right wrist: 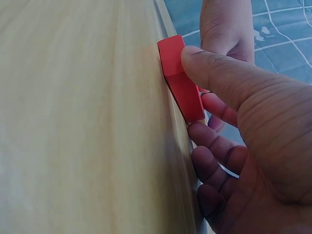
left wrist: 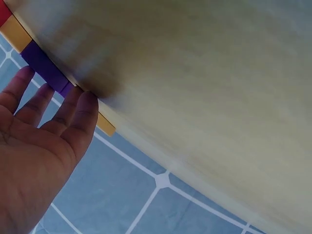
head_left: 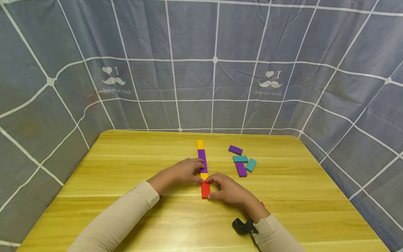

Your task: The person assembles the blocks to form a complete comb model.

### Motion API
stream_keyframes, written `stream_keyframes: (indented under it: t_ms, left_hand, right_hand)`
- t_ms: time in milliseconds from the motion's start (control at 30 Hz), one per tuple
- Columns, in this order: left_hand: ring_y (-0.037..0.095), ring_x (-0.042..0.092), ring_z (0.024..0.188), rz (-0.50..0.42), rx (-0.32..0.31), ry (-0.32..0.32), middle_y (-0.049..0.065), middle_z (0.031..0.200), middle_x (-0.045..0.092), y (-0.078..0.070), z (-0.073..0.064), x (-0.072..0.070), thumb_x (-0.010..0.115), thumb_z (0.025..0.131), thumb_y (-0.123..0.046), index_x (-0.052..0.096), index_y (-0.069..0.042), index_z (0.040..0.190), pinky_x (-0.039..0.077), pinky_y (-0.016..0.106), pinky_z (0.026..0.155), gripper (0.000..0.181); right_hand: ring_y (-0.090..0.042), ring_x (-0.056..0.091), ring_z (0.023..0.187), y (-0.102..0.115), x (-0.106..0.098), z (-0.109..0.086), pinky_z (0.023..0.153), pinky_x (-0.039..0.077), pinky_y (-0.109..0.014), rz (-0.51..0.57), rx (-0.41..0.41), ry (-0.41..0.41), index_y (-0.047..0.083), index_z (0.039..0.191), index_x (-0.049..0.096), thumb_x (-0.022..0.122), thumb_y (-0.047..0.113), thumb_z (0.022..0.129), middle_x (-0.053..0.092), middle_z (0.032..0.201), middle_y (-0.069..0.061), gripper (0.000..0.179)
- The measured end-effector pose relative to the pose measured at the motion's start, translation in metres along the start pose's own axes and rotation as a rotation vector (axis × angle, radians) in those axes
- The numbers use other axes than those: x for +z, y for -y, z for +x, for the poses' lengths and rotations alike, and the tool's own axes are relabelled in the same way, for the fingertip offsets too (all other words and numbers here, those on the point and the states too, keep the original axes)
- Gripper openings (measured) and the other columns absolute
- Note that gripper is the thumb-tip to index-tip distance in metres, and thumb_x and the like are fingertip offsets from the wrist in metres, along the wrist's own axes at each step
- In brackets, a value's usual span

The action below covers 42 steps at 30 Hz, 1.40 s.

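Observation:
A straight row of small blocks runs away from me on the table. At its near end lies a red block point(head_left: 205, 190), with a yellow block point(head_left: 204, 176) beyond it, then a purple stretch point(head_left: 202, 155) and another yellow block point(head_left: 200, 144) at the far end. My right hand point(head_left: 230, 188) pinches the red block, thumb at its near end and a fingertip by its far end. In the right wrist view the thumb presses on the red block point(right wrist: 183, 87). My left hand point(head_left: 184, 170) rests its loosely bent fingertips on the purple part, its thumb close to the yellow-red joint.
Right of the row lie loose blocks: a purple one point(head_left: 235, 150), a teal one point(head_left: 240, 159), a second teal one point(head_left: 251, 165) and another purple one point(head_left: 241, 169). A pink piece point(head_left: 262, 203) shows behind the right wrist. A grey gridded curtain point(head_left: 195, 80) borders the wooden table point(head_left: 126, 157).

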<state>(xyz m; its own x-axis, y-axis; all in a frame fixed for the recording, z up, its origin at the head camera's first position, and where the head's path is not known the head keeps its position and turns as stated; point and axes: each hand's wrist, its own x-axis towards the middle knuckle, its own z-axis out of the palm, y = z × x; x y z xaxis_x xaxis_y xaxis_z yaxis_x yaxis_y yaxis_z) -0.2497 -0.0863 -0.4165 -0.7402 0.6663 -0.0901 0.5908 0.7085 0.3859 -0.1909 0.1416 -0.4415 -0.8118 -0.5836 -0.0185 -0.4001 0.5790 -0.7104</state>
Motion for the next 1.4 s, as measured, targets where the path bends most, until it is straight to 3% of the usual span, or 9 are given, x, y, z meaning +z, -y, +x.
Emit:
stream_keyframes:
  t_ms: [367, 633, 1000, 1400]
  left_hand:
    - [0.032, 0.043, 0.136, 0.001, 0.021, -0.004, 0.008, 0.151, 0.045, 0.004, 0.004, 0.001, 0.075, 0.087, -0.040, 0.061, -0.010, 0.134, 0.034, 0.042, 0.114, 0.057]
    - [0.032, 0.042, 0.138, -0.004, 0.009, -0.003, 0.007, 0.151, 0.044, 0.003, 0.003, 0.001, 0.075, 0.086, -0.043, 0.061, -0.011, 0.134, 0.033, 0.042, 0.114, 0.059]
    - [0.033, 0.040, 0.138, -0.022, -0.011, -0.001, 0.006, 0.152, 0.044, -0.005, -0.002, 0.001, 0.075, 0.086, -0.042, 0.061, -0.012, 0.134, 0.033, 0.042, 0.114, 0.058]
    - [0.032, 0.039, 0.139, -0.019, -0.034, -0.001, 0.005, 0.152, 0.044, -0.014, -0.006, 0.004, 0.075, 0.086, -0.043, 0.061, -0.013, 0.135, 0.032, 0.041, 0.115, 0.058]
  right_hand:
    - [-0.017, 0.050, 0.095, 0.000, -0.002, -0.002, 0.081, 0.044, -0.033, -0.004, 0.004, 0.008, 0.018, 0.125, 0.062, 0.078, 0.030, 0.087, 0.057, 0.110, 0.004, 0.043]
    - [-0.024, 0.055, 0.113, 0.005, -0.016, -0.017, 0.098, 0.045, -0.048, 0.102, 0.030, 0.030, 0.014, 0.131, 0.058, 0.074, 0.028, 0.091, 0.059, 0.127, -0.004, 0.045]
    - [-0.032, 0.055, 0.114, -0.002, -0.049, -0.058, 0.090, 0.049, -0.038, 0.123, -0.003, 0.019, 0.006, 0.131, 0.058, 0.070, 0.016, 0.094, 0.057, 0.130, -0.012, 0.040]
    - [-0.034, 0.054, 0.113, -0.036, -0.083, -0.106, 0.090, 0.049, -0.032, 0.104, 0.016, 0.083, 0.005, 0.128, 0.060, 0.068, 0.016, 0.094, 0.061, 0.123, -0.011, 0.036]
